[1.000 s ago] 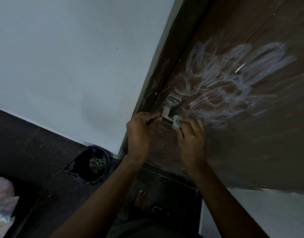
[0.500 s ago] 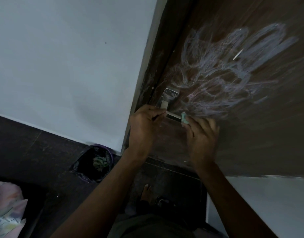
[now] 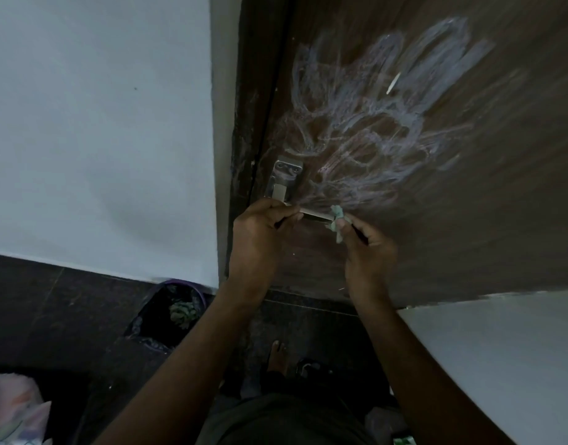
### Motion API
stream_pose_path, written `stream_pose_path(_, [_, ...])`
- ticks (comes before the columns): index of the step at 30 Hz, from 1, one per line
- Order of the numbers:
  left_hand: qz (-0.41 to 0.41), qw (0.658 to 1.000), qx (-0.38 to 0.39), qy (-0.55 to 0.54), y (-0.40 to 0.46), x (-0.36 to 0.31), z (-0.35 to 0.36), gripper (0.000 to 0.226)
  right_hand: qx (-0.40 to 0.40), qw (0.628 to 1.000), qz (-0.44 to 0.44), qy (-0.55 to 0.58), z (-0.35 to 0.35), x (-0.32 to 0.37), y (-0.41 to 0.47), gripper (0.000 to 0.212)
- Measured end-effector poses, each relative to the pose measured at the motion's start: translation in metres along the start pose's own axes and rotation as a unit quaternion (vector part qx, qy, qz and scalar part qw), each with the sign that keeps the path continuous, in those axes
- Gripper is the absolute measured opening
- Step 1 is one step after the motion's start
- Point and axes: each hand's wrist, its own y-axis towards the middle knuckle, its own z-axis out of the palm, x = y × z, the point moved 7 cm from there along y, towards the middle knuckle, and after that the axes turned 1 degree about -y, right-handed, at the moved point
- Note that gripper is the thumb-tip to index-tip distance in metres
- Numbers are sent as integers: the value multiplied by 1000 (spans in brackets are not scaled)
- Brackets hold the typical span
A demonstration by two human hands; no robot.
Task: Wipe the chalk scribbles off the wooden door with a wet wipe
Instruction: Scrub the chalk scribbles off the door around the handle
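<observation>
The dark wooden door (image 3: 468,220) fills the upper right, covered by pale bluish chalk scribbles (image 3: 378,117). A metal latch (image 3: 284,179) with a thin bar (image 3: 313,215) sits on the door's left edge, just below the scribbles. My left hand (image 3: 260,239) is closed around the near end of that bar. My right hand (image 3: 366,252) pinches a crumpled pale green wet wipe (image 3: 337,221) against the door at the bar's far end, right under the lowest chalk lines.
A white wall (image 3: 99,139) stands left of the door frame (image 3: 244,123). On the dark floor below are a purple-rimmed bin with a black liner (image 3: 167,316), my bare foot (image 3: 276,358) and a patterned bag (image 3: 13,409) at bottom left.
The view has tilted, so the door and scribbles sit more upright. My right hand with the wipe has slid a little to the right along the bar. The left hand stays on the latch.
</observation>
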Motion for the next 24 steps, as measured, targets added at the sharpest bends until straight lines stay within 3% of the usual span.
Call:
stream_pose_path(2, [-6,1000,-3,0,0,2,1,20,16,966,161,203,16,-21,-8,27])
stream_pose_path(4, [-8,1000,-10,10,-1,5,-1,20,38,915,238,322,32,-28,-16,19])
stream_pose_path(7, [-20,999,-33,14,-3,14,-8,19,53,853,293,429,39,-26,-22,10])
stream_pose_path(12, [-35,997,-58,29,1,25,-21,19,52,744,409,525,63,-19,-31,14])
stream_pose_path(19, [-55,997,-53,11,-1,32,-26,23,181,771,367,488,109,-6,-44,23])
stream_pose_path(24, [-54,996,-55,35,0,31,-31,21,183,756,343,526,96,-14,-37,21])
